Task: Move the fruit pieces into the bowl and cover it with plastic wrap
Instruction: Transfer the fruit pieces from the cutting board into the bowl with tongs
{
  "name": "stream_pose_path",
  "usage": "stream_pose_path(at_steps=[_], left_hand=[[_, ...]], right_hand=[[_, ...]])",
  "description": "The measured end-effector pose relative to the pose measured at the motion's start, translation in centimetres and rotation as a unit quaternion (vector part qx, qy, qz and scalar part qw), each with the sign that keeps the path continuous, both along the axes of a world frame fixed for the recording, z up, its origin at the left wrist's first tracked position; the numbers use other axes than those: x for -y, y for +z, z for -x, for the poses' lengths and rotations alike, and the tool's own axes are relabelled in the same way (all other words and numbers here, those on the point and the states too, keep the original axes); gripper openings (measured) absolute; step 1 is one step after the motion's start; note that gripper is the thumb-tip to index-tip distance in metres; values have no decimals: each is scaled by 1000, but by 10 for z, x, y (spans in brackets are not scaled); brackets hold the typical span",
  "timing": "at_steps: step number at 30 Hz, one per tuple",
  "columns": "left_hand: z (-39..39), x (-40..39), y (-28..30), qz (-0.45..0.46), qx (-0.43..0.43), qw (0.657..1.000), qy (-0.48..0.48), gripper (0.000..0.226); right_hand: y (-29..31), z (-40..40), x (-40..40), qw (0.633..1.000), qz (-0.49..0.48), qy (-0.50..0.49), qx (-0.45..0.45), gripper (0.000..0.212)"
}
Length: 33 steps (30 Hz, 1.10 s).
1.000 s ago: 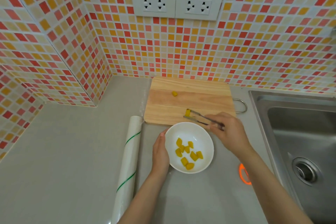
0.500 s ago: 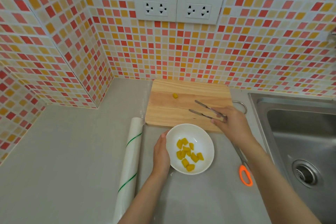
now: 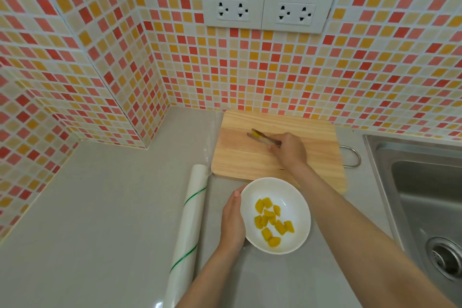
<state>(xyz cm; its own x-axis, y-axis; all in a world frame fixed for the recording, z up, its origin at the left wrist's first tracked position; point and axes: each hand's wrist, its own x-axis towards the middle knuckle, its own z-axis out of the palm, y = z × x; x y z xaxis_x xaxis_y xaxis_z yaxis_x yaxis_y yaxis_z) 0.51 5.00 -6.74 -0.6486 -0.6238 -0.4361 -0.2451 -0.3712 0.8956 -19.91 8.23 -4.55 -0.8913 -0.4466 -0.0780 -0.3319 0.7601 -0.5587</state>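
Note:
A white bowl (image 3: pixel 297 197) sits on the grey counter in front of a wooden cutting board (image 3: pixel 240 157). Several yellow fruit pieces (image 3: pixel 272 222) lie inside the bowl. My left hand (image 3: pixel 232 222) cups the bowl's left side. My right hand (image 3: pixel 290 149) reaches over the board and grips metal tongs (image 3: pixel 265 137). The tong tips close around one yellow fruit piece (image 3: pixel 255 134) on the far part of the board. A roll of plastic wrap (image 3: pixel 190 222) with green stripes lies left of the bowl.
A steel sink (image 3: pixel 425 197) with a drain lies to the right. Tiled walls close off the back and left, with two outlets (image 3: pixel 267 10) above the board. A metal loop handle (image 3: pixel 352 156) sticks out from the board's right edge.
My right hand dropped a fruit piece into the bowl, then moved the tongs back across the board to the last piece. The left hand stayed on the bowl.

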Motion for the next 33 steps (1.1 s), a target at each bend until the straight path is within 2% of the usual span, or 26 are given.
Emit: stream_pose_path(at_steps=[4, 10, 14, 19, 23, 25, 30, 33], left_hand=[[0, 0, -3, 5, -2, 1000, -2, 30], [1, -1, -5, -3, -4, 1000, 5, 29], [0, -1, -2, -4, -10, 1000, 9, 28], [1, -1, 1, 4, -14, 1000, 8, 29], [0, -2, 2, 9, -31, 999, 4, 33], [-1, -2, 2, 13, -37, 999, -2, 32], [-2, 0, 1, 19, -33, 999, -15, 28], [-1, 0, 1, 7, -30, 999, -11, 27]], right_hand=[[3, -6, -8, 1000, 11, 8, -26, 20], [23, -47, -48, 993, 79, 34, -76, 26], [37, -90, -88, 991, 96, 63, -67, 26], [50, -133, -130, 992, -17, 115, -41, 26], [57, -143, -138, 977, -132, 157, -53, 30], [60, -144, -138, 976, -146, 151, -58, 33], [68, -130, -144, 988, -83, 111, -61, 37], [64, -106, -145, 993, -7, 38, -112, 37]])
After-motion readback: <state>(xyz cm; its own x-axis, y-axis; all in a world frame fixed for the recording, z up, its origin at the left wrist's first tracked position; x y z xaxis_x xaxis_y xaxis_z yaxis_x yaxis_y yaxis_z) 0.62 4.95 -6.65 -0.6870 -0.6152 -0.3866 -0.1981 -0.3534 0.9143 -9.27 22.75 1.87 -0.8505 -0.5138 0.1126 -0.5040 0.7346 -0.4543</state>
